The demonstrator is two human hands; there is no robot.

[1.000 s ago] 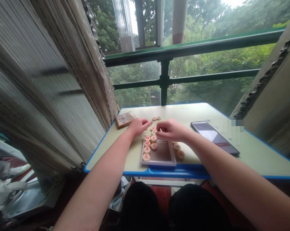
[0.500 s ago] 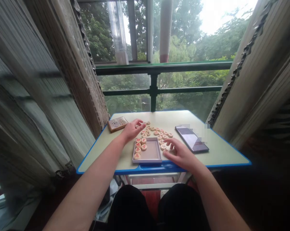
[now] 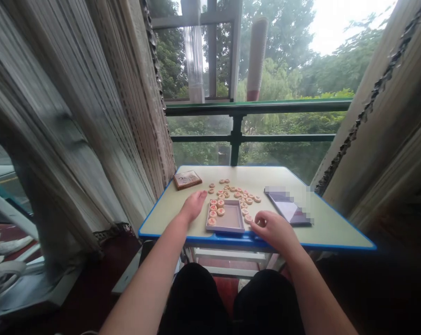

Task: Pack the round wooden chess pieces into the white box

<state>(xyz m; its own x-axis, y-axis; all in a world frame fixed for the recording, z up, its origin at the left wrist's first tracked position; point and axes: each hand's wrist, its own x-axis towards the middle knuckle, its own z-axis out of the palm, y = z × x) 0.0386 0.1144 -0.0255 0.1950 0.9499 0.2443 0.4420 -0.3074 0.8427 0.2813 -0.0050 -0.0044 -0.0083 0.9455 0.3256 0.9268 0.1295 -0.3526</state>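
Note:
My left hand (image 3: pixel 195 204), its fingers stretched out and apparently holding nothing, hovers left of a shallow box tray (image 3: pixel 225 229). Inside the tray several round Chinese chess pieces (image 3: pixel 212 222) with red characters fill the left side, while the right side shows bare bottom. My right hand (image 3: pixel 275 229) is right of the tray with thumb and fingers curled together. Its fingertips meet at the edge of a chess piece (image 3: pixel 248 218) lying outside the tray's right wall. Whether they grip that piece or another is hidden.
More loose chess pieces (image 3: pixel 243 196) are scattered behind the tray and along its right wall. A flat brown-edged box (image 3: pixel 187 179) lies at the table's (image 3: pixel 339 232) back left. A phone (image 3: pixel 289 207) rests to the right. Curtains (image 3: pixel 126 93) hang on both sides.
My left hand has drawn back from the pieces at the rear to the tray's left. The right hand's fingers have closed together beside the nearest loose piece. The camera view has shifted.

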